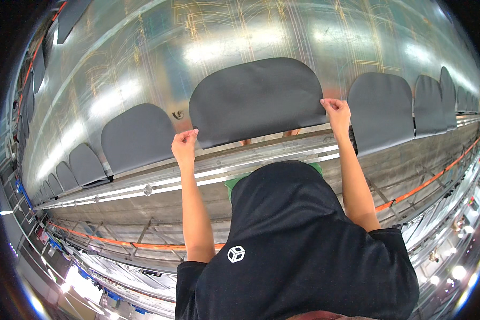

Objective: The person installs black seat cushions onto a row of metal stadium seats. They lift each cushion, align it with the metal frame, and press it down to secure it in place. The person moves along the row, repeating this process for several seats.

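Note:
A dark grey sheet [258, 101] with rounded upper corners and a nearly straight near edge lies on a shiny metal table [229, 45]. My left hand [185, 146] is closed in a pinch on its lower left corner. At the right edge, the thumb and fingers of my right hand [337, 114] pinch the sheet near its lower right corner. The near edge reaches the table's front edge, with bare legs or feet partly visible just below. To the left sits another such grey sheet [137, 137], and to the right a similar grey sheet [381, 111].
More grey sheets [85, 164] continue in a row along the table's near edge on both sides. Several others lie along the far left side. A metal rail [261, 169] runs along the front. Closer to me stretches an orange strip [144, 246] on a frame.

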### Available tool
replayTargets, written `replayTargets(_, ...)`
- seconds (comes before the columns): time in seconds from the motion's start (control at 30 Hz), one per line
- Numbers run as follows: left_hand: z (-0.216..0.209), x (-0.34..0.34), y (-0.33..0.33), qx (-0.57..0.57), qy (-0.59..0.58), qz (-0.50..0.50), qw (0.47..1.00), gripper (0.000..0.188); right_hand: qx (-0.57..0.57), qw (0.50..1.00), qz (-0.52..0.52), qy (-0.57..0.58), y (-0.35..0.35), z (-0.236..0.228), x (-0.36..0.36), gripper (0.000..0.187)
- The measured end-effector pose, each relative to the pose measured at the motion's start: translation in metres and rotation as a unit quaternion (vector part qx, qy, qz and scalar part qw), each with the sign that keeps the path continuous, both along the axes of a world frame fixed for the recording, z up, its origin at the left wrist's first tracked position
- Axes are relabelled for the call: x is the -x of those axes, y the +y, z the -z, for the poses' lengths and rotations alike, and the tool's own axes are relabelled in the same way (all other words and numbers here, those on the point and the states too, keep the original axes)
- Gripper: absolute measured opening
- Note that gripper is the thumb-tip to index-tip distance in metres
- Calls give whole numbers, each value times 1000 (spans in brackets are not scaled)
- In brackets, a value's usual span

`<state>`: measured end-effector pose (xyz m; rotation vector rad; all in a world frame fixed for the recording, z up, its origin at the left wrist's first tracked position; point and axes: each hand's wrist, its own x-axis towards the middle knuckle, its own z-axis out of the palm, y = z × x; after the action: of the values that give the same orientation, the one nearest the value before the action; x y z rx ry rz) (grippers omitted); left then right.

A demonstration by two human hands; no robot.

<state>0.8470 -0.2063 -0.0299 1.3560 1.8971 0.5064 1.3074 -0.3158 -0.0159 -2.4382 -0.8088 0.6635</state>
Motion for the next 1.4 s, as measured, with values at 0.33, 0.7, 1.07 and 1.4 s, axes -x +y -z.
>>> replayTargets(0.33, -28, -7, 14, 93, -80, -76, 990, 28, 39, 994, 1, 104, -7, 2, -9, 46)
replayTargets(0.7, -27, -5, 11, 118, -72, -61, 988, 27, 18, 985, 81, 150, -6, -1, -6, 35)
replayTargets(1.07, -29, -10, 11, 114, -50, -69, 990, 27, 19, 986, 104, 126, -4, -2, -1, 33)
replayTargets(1.4, -34, -13, 13, 116, -35, -85, 989, 27, 37, 987, 88, 129, -7, -1, -2, 38)
